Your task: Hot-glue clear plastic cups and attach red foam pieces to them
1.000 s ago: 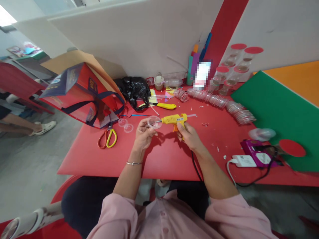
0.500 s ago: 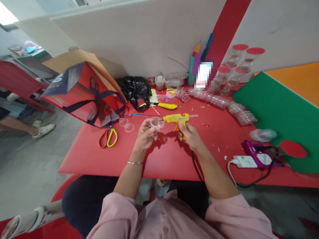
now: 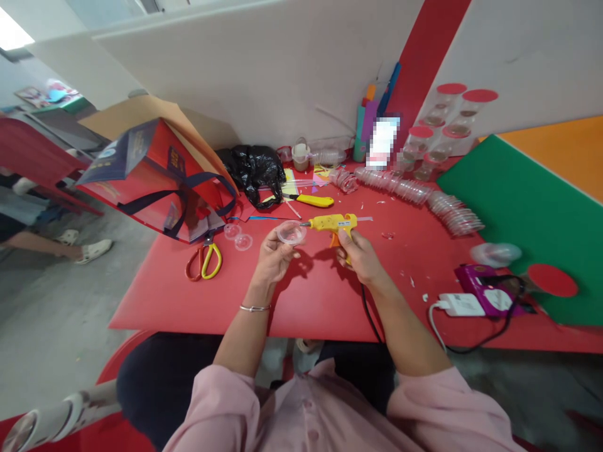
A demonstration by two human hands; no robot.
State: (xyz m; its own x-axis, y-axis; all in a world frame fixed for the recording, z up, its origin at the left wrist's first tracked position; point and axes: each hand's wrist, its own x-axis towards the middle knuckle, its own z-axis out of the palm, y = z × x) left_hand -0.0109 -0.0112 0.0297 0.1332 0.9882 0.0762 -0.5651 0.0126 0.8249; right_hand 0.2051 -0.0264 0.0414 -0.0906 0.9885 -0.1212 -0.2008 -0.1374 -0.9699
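Note:
Between the fingers of my left hand (image 3: 276, 257) is a small clear plastic cup (image 3: 291, 233), its round rim facing up towards me. My right hand (image 3: 357, 251) is wrapped round the handle of a yellow hot glue gun (image 3: 333, 223), fingers by the orange trigger. The gun's metal nozzle is at the cup's right rim; whether they touch I cannot tell. A clear glue stick (image 3: 365, 218) pokes out of the gun's back. Left of my left hand lie a pair of clear domed plastic pieces (image 3: 243, 242) and scissors (image 3: 211, 260) with red and yellow handles.
Behind my hands are a yellow cutter knife (image 3: 315, 200), a black plastic bag (image 3: 257, 172) and a red gift bag (image 3: 162, 182). Nested clear cups (image 3: 409, 189) curve along the back right. A white plug adapter (image 3: 464, 305) with cords lies right, near a green board (image 3: 522, 220).
My left hand has shifted the clear cup slightly left and turned it, so its rim meets the nozzle area at a different spot. The glue gun stays nearly still.

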